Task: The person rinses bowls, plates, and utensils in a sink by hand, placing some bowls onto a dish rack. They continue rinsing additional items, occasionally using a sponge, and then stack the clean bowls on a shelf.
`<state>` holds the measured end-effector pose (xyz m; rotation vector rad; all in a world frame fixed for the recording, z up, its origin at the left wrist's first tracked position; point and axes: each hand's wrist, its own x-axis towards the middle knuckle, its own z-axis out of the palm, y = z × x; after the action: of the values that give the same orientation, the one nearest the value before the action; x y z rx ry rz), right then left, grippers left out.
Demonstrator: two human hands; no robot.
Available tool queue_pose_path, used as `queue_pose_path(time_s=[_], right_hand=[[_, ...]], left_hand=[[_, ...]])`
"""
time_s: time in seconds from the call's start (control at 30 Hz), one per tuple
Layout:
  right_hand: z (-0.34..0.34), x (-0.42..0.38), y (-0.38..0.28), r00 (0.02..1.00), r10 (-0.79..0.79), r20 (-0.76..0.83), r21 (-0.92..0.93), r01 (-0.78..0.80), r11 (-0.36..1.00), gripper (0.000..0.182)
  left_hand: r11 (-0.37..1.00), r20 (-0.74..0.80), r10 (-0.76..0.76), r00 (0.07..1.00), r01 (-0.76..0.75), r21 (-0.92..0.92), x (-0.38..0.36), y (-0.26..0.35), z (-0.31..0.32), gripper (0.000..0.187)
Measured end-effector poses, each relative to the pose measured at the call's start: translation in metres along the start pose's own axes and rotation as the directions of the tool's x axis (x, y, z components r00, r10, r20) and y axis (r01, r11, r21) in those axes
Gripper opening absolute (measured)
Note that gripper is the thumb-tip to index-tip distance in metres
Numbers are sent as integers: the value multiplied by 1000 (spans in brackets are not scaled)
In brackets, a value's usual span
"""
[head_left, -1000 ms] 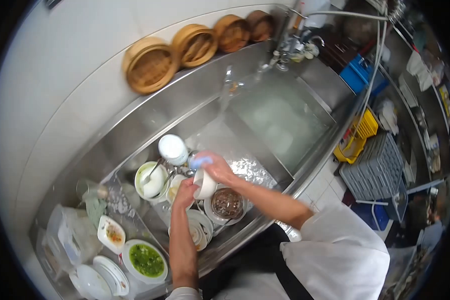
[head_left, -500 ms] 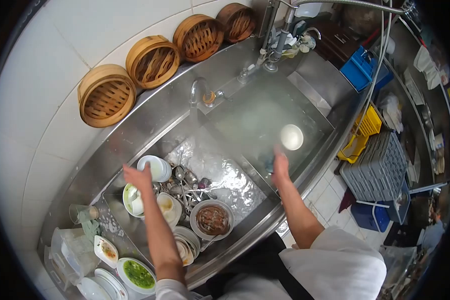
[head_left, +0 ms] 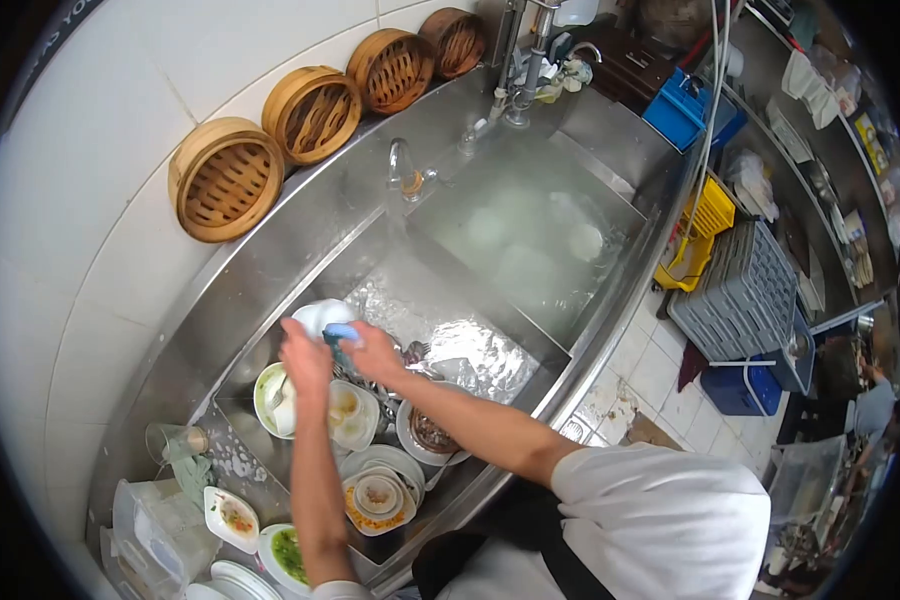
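Over the left basin, my left hand (head_left: 307, 357) grips the edge of a white bowl (head_left: 322, 314), which is blurred by motion. My right hand (head_left: 372, 352) is closed around a blue and dark-green sponge (head_left: 341, 333) pressed against that bowl. Just below my left hand, a bowl with green remains (head_left: 270, 396) holds a white spoon. Soiled white dishes (head_left: 353, 415) sit between my forearms. A bowl of brown food (head_left: 428, 430) is partly hidden by my right forearm, and the cutlery beneath my right hand is mostly covered.
Cloudy water fills the right basin (head_left: 530, 230), with a pale bowl (head_left: 583, 241) under the surface. Bamboo steamers (head_left: 232, 185) line the back ledge beside a faucet (head_left: 402, 165). Stacked plates (head_left: 378, 500) and a glass (head_left: 173, 440) stand at lower left. Grey crates (head_left: 735, 295) are on the floor.
My right hand has swung left from the water basin with the sponge and now meets my left hand at a bowl. The white bowl in the right basin has sunk into the water.
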<state>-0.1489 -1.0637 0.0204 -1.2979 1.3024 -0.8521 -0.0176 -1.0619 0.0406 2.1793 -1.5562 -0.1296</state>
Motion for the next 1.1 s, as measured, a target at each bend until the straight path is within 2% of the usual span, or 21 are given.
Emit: queue_pose_path(time_s=[0.07, 0.1, 0.2, 0.23, 0.3, 0.33, 0.37, 0.47, 0.53, 0.57, 0.6, 0.63, 0.7, 0.73, 0.8, 0.9, 0.93, 0.97, 1.0, 1.07, 1.1], right_hand=[[33, 7, 9, 992, 64, -113, -251, -91, 964, 23], [41, 14, 37, 980, -147, 133, -361, 186, 914, 16], [-10, -5, -18, 573, -294, 765, -514, 818, 257, 11], [-22, -7, -19, 576, -429, 696, -417, 810, 412, 18], [-1, -11, 0, 858, -471, 204, 9, 479, 878, 17], [4, -20, 0, 955, -296, -31, 333, 289, 897, 19], [-9, -22, 0, 994, 73, 81, 634, -107, 766, 40], [-58, -47, 18, 958, 265, 106, 329, -285, 900, 53], [-117, -68, -43, 962, 93, 258, 5, -98, 995, 59], [-135, -60, -26, 987, 0, 161, -162, 26, 986, 57], [-154, -46, -5, 990, -115, 81, -335, 136, 933, 55], [-176, -37, 2, 994, 8, -109, -281, -39, 959, 52], [-232, 1, 41, 923, 198, -330, -298, -301, 906, 47], [-261, 31, 87, 891, 252, -377, -387, -399, 831, 45], [-308, 73, 144, 894, 337, -296, -38, -363, 931, 43], [-325, 127, 148, 750, 536, -388, 265, -467, 844, 43], [-320, 131, 139, 841, 396, -368, 429, -224, 875, 54], [-314, 129, 110, 825, 455, -336, 513, -245, 823, 57], [-304, 130, 84, 808, 507, -300, 590, -261, 764, 60], [-276, 124, 90, 917, 285, -278, 350, -179, 920, 54], [-260, 122, 90, 957, 163, -240, 218, -110, 970, 51]], left_hand=[[984, 109, -93, 990, 109, -144, -28, 7, -1, 33], [992, 24, -37, 999, 39, -116, -33, -28, 19, 29], [808, 590, -138, 796, 435, -397, -38, -94, 11, 26], [762, 694, -26, 719, 464, -452, -40, -104, 8, 19], [482, 731, 116, 673, 605, -633, -46, -93, 35, 21], [327, 739, 193, 645, 668, -668, -56, -85, 46, 21], [194, 722, 201, 662, 696, -692, -60, -74, 57, 21], [132, 520, 125, 845, 506, -852, -64, -33, 103, 19], [499, 434, 98, 895, 334, -800, -51, 27, 85, 22], [689, 330, 156, 931, 137, -712, -45, 59, 78, 28], [682, 232, 310, 922, -45, -730, -32, 85, 75, 29], [649, 142, 456, 878, -219, -729, -22, 108, 76, 33], [390, 32, 379, 925, -128, -912, 0, 146, 108, 36], [305, 151, 296, 943, 57, -951, 22, 161, 110, 30], [82, 419, 155, 895, 411, -908, 57, 179, 107, 21], [86, 481, 159, 862, 473, -877, 79, 182, 85, 19], [194, 451, -20, 892, 446, -874, 75, 180, 66, 21], [299, 386, -190, 903, 428, -853, 68, 174, 52, 23], [458, 179, -199, 963, 253, -852, 62, 145, 59, 22], [827, -295, -74, 953, -107, -552, 47, 64, 65, 30], [978, -312, -157, 937, 104, -180, 35, 23, 70, 34]])
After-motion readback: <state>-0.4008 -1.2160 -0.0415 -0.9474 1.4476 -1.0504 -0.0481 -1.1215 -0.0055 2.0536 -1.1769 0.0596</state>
